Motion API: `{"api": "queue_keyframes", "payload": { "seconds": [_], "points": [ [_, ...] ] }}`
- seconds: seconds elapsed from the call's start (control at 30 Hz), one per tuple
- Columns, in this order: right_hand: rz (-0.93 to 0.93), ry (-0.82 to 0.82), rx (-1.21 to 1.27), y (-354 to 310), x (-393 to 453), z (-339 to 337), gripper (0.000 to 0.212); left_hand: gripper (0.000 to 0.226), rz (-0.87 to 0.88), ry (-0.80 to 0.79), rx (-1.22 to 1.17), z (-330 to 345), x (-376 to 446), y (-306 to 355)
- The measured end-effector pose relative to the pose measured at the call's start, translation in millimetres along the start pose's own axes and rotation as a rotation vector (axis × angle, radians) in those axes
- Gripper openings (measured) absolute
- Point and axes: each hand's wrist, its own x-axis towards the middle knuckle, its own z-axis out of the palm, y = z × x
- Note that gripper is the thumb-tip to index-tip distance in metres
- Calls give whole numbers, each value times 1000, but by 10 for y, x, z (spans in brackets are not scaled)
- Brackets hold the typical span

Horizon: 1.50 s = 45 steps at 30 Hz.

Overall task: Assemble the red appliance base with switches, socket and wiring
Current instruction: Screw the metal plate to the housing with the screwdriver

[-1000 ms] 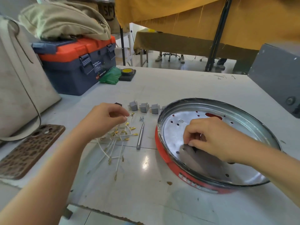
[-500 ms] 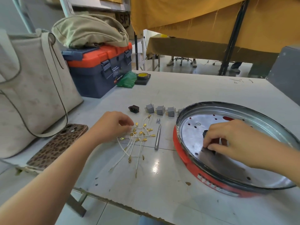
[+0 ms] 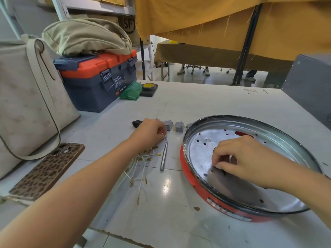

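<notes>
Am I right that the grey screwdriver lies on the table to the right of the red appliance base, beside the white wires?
Not quite: in the head view the grey screwdriver lies on the table to the left of the red appliance base, between it and the white wires.

Bare table (image 3: 206, 102) beyond toolbox (image 3: 97, 81), wires (image 3: 141, 163), red base (image 3: 195, 185).

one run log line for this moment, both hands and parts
left hand pinching small part above wires | right hand holding dark part inside red base | screwdriver idle on table | grey switches unfitted
</notes>
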Motion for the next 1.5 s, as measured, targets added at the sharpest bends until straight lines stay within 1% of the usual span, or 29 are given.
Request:
{"api": "queue_keyframes", "payload": {
  "seconds": [0.07, 0.37, 0.5, 0.6, 0.8, 0.93, 1.07, 1.13, 1.27, 1.33, 1.4, 1.43, 1.5],
  "points": [
    [1, -5, 18, 7, -5, 1, 20, 8, 15, 10, -8, 15, 8, 6],
    [-10, 5, 43, 7, -13, 9, 18, 14, 30, 21, -31, 48, 1, 32],
    [-8, 7, 43, 8, -23, 13, 14, 16, 34, 3, -13, 40, 2, 20],
    [-4, 6, 49, 9, -24, 13, 12, 19, 82, -32, 41, 40, 13, 22],
    [-1, 5, 44, 8, -25, 10, 11, 10, 126, -68, 101, 40, 46, 32],
    [-3, 6, 44, 13, -22, 18, 11, 6, 92, -32, 6, 5, 32, 36],
    [5, 3, 49, 16, -21, 16, 11, 9, 7, 46, -211, -92, -29, 32],
    [7, -6, 47, 15, -21, 12, 12, 8, -1, 11, -239, -136, -71, 35],
    [6, -1, 53, 19, -27, 18, 12, 8, 8, -118, -221, -191, -149, 37],
    [6, 5, 54, 20, -31, 24, 11, 4, 30, -179, -178, -209, -174, 50],
    [6, 6, 52, 20, -32, 25, 11, 3, 52, -238, -81, -207, -184, 82],
    [5, 6, 51, 18, -33, 25, 10, 6, 59, -247, -26, -195, -186, 99],
    [5, 4, 52, 15, -38, 24, 11, 19, 50, -226, 47, -163, -187, 133]
  ]
}}
